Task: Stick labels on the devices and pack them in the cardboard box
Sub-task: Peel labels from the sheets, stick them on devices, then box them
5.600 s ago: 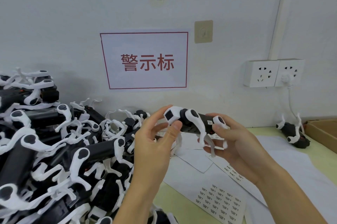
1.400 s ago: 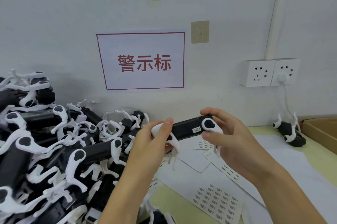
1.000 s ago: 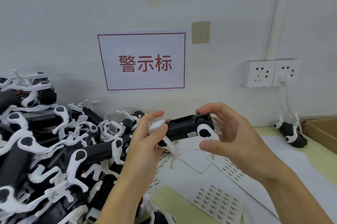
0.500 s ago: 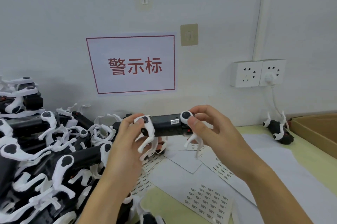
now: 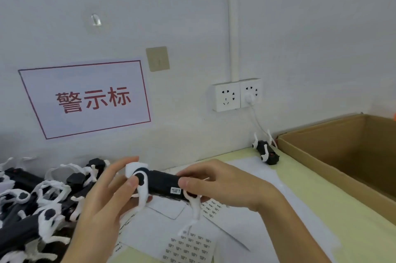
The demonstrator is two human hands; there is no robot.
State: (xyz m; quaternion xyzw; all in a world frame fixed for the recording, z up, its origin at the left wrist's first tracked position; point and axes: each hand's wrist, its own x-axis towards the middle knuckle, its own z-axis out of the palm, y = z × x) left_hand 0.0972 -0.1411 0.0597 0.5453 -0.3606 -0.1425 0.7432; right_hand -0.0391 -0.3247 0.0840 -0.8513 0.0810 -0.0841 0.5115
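I hold a black device with white legs (image 5: 160,183) level above the table. My left hand (image 5: 107,202) grips its left white end, and my right hand (image 5: 222,185) grips its right end with the thumb next to a small white label (image 5: 175,190) on its side. Sheets of small labels (image 5: 188,247) lie on the table below. An open cardboard box (image 5: 334,170) stands at the right; the part of its inside that shows holds nothing.
A pile of several black and white devices (image 5: 38,205) fills the left of the table. One more device (image 5: 266,152) lies by the wall next to the box, under two wall sockets (image 5: 236,94) with a white cable. White paper covers the yellow-green tabletop (image 5: 342,224).
The view has swung right and down, bringing the cardboard box into sight. The device has turned in my hands and now lies lower, with the label facing me.
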